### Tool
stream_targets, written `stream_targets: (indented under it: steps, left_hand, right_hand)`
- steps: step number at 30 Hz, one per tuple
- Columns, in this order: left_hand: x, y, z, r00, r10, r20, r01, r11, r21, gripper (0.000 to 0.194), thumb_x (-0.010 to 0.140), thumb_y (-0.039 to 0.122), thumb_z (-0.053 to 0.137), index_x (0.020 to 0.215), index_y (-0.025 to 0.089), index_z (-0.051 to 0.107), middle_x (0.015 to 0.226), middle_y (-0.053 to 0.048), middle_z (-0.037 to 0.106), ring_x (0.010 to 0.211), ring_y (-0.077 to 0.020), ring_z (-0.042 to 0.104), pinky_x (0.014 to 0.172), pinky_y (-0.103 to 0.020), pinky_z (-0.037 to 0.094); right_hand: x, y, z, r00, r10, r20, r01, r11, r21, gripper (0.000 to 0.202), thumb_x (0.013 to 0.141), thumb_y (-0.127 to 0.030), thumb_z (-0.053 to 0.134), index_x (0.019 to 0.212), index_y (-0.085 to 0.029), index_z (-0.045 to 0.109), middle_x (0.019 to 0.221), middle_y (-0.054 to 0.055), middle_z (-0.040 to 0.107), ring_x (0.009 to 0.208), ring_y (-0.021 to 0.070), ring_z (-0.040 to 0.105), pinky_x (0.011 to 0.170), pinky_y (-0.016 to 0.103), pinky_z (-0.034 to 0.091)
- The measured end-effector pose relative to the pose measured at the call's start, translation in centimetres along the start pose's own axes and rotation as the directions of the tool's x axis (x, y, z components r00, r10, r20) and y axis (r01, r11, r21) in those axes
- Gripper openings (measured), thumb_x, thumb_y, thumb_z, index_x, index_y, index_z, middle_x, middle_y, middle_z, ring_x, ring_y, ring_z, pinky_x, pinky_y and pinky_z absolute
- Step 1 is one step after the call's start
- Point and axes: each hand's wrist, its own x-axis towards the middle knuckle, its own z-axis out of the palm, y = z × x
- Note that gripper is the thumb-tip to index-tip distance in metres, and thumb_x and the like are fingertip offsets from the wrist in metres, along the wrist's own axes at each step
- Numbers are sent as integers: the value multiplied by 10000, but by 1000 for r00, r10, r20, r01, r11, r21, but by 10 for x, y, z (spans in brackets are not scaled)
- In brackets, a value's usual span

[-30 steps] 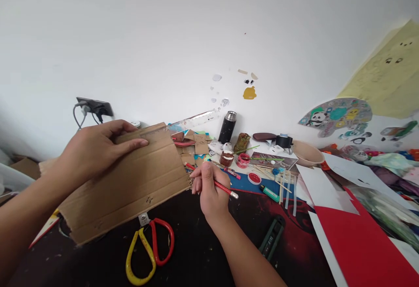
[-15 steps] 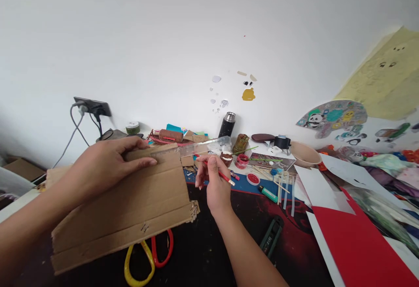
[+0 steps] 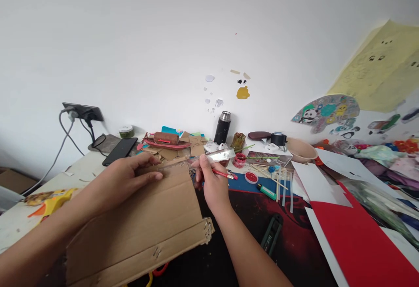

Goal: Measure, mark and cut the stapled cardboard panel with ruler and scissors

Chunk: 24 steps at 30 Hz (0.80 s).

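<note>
A brown cardboard sheet is tilted over the dark mat, its top edge gripped by my left hand, thumb on the near face. Along that edge lies a clear ruler, which sticks out to the right past the cardboard. My right hand is closed around a red pencil at the cardboard's upper right corner; its fingertips are close to the ruler. The pencil's tip is hidden. Under the cardboard's lower edge, parts of red and yellow scissors handles show.
A black flask, paint jars and a red boat-like object stand behind. At right are a green cutter, red card and a beige bowl. A phone lies at left.
The cardboard has shifted right and down, covering more of the scissors. My right hand has moved slightly left, to the cardboard's corner and the ruler. The view has shifted, revealing the phone.
</note>
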Motion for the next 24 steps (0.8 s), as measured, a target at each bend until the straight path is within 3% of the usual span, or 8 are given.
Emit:
stream_targets:
  steps: [3,7,10,15,20,24]
  left_hand:
    - [4,-3,-1,1000,5,26,-2,992,-128,461,665,633,902,1008,324,902,1059,-94,892,984,-386,782,869,-420,590]
    - [6,-2,-9,995,-92,30,96,980,-175,516,622,599,942,1020,273,905,1153,-115,889,1058,-399,774,926,-438,587]
    - [5,-3,-17,989,-137,53,145,974,-174,485,666,615,923,977,245,880,1040,-101,879,983,-372,766,838,-391,574]
    - [1,-1,-32,978,-192,85,206,954,-219,563,729,755,840,950,238,803,889,-88,826,841,-329,746,689,-348,555]
    - [-3,-6,-42,948,-314,-40,271,869,-415,672,674,750,927,1096,265,732,1001,-61,834,884,-322,776,667,-331,581]
    - [-4,-1,-26,921,-375,-109,228,743,-629,805,598,714,1000,1210,275,716,1149,-86,855,916,-314,790,628,-316,594]
  right_hand:
    - [3,2,-2,1000,2,-1,-2,1000,3,680,839,-878,767,775,-201,748,515,-55,545,423,113,484,414,239,374]
    - [8,1,-8,999,19,-51,-17,999,37,674,829,-865,786,696,-216,666,500,-53,543,400,121,511,395,239,372]
    - [15,-2,-15,992,-32,-121,39,998,54,718,847,-853,783,595,-235,520,490,-49,527,393,114,520,391,233,373]
    - [23,-7,-23,947,-90,-307,125,988,96,703,832,-842,807,621,-247,498,473,-75,472,372,110,482,342,226,313]
    - [16,-12,-22,937,-194,-292,219,974,56,627,886,-802,798,729,-206,683,498,-76,483,395,110,496,366,222,359]
    - [4,-15,-13,937,-257,-237,269,963,19,623,926,-799,768,782,-195,738,497,-78,483,399,106,492,389,220,394]
